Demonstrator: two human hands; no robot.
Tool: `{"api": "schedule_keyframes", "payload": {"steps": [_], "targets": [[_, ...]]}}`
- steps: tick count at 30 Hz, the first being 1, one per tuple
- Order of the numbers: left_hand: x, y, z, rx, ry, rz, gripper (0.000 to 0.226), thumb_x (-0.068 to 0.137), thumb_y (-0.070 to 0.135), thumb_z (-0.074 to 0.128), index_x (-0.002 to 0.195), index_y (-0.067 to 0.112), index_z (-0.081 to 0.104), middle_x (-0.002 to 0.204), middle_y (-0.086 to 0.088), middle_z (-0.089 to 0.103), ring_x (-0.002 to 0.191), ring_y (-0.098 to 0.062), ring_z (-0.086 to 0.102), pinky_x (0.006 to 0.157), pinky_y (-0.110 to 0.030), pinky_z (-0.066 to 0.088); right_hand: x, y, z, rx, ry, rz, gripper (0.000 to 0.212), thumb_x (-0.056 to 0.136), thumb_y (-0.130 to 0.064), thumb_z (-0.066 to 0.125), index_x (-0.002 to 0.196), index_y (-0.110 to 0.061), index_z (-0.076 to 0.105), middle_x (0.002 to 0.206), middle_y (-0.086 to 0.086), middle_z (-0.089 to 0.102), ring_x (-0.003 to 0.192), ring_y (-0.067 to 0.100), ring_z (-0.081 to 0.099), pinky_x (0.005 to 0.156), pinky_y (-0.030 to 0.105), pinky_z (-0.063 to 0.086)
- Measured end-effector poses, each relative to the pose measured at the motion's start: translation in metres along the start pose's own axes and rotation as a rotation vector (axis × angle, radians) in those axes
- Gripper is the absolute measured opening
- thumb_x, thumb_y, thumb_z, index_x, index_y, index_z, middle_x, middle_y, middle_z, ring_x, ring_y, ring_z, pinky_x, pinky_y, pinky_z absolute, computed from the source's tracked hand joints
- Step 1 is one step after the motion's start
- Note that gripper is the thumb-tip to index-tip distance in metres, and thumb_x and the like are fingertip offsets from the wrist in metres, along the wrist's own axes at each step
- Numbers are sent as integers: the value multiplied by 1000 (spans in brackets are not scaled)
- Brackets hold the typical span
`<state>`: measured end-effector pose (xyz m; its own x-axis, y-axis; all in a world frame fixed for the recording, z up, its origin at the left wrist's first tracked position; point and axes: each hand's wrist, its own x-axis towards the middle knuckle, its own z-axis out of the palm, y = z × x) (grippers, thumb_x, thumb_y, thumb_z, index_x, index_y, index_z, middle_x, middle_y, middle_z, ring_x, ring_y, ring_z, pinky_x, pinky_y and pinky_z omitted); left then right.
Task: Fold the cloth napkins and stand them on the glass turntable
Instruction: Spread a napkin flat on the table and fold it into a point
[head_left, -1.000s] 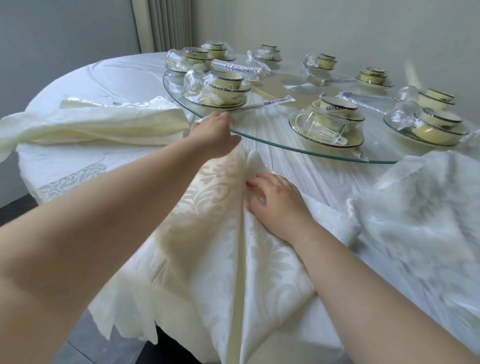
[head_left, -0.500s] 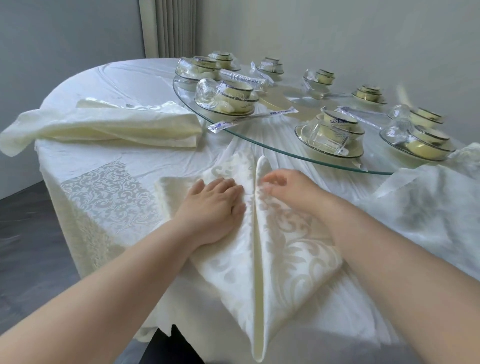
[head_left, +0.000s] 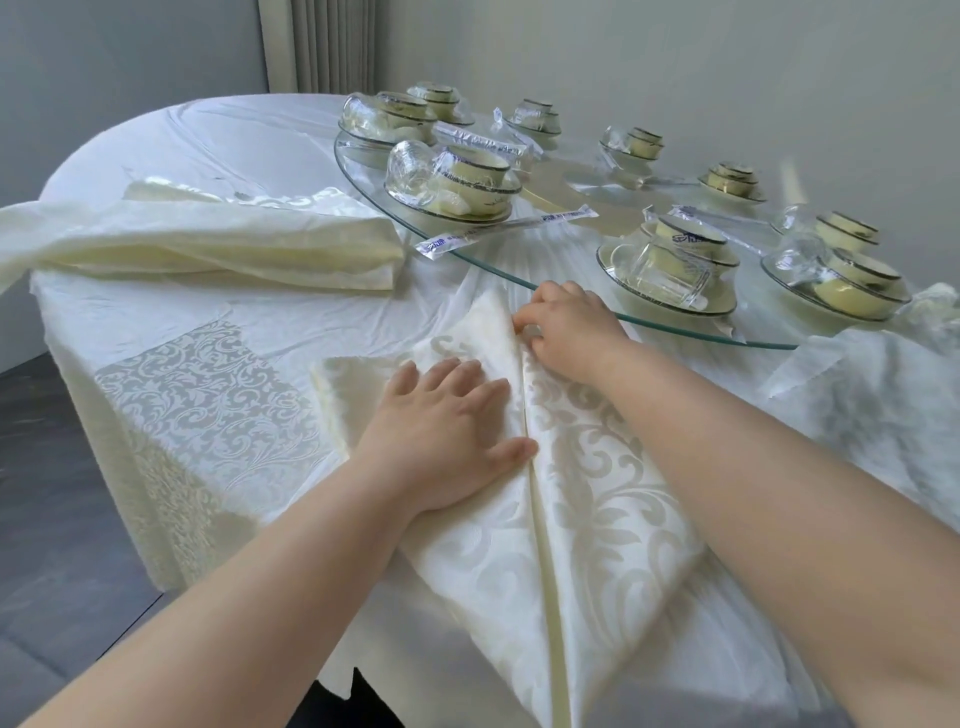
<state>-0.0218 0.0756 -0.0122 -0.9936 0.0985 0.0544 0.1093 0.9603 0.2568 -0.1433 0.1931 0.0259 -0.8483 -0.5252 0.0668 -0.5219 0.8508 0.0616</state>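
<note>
Half-folded, it seems: your left grip lies flat, fingers straight, pressing the napkin on the table; your right grip pinches its 12 o'clock tip, near the 6 o'clock rim of the glass turntable. Next calls for a firm crease.

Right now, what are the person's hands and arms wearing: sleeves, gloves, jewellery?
The left hand and right hand are bare: no gloves, rings, watch or bracelet visible. Both forearms are uncovered to the frame edge, so no sleeve shows. Nails look short and unpainted.
</note>
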Motion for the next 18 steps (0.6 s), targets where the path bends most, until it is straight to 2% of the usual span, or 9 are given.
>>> {"api": "schedule_keyframes", "payload": {"steps": [4,9,12,15,18], "targets": [[1,-1,1,5,1,7,67,86,66,26,145,35,16,154,10,10,141,-8,0,113,-34,-4,7,1,-2,-63,28,-1,24,95,-23,43,112,-22,61,123,3,46,120,22,35,99,29,25],[1,-2,2,0,22,31,59,91,59,19,144,33,19,153,8,12,141,-7,2,112,-33,-2,15,0,-5,-63,93,51,25,95,-21,42,110,-20,61,122,4,49,121,23,36,97,29,28],[1,-3,2,3,67,47,63,89,62,7,142,33,25,150,9,19,139,-7,7,109,-30,-1,18,-3,-2,-114,69,38,26,95,-18,40,113,-19,60,123,5,50,120,24,38,96,30,30],[1,-1,3,-10,44,35,60,90,59,14,143,33,22,153,8,15,141,-7,4,112,-32,-2,14,-3,4,-94,49,47,30,95,-14,38,121,-17,54,127,6,49,121,25,39,95,31,31],[1,0,3,-2,40,23,67,85,65,18,144,33,20,154,7,12,142,-8,3,113,-33,-4,2,-1,-1,8,75,73,39,94,-10,38,132,-16,40,132,6,45,122,25,40,94,32,33]]}}
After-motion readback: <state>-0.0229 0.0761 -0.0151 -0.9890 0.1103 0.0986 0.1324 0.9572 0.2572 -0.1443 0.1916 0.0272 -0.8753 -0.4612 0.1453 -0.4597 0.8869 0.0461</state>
